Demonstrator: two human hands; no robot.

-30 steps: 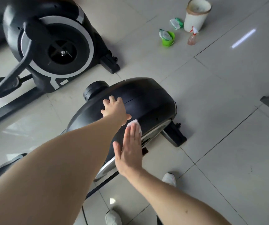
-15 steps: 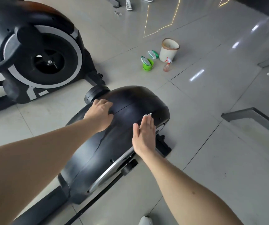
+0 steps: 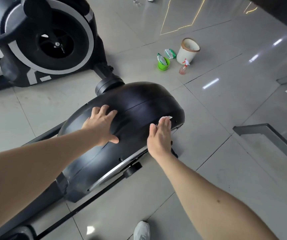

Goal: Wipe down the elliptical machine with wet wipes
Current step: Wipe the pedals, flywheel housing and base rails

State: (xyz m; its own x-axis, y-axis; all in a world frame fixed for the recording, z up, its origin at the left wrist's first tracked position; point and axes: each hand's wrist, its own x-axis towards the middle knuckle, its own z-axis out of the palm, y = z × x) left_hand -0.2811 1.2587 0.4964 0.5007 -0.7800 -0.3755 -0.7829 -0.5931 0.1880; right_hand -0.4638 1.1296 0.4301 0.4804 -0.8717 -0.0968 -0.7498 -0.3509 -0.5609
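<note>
The elliptical machine's black rounded flywheel housing (image 3: 139,104) fills the middle of the head view. My left hand (image 3: 101,123) rests flat on its top left, fingers spread. My right hand (image 3: 160,135) presses a white wet wipe (image 3: 165,117) against the housing's right side with straight fingers. Only the wipe's edge shows beyond my fingertips.
A second elliptical (image 3: 49,42) stands at the upper left. On the tiled floor behind sit a white bin (image 3: 187,51), a green cup with a wipes pack (image 3: 163,64), another pack (image 3: 170,53) and a spray bottle (image 3: 183,67). Grey metal frames (image 3: 267,135) lie right. My shoe (image 3: 142,230) shows below.
My right hand has slid the wipe forward along the housing's right side. My left hand shifted left and spread flat on top. The view has tilted up.
</note>
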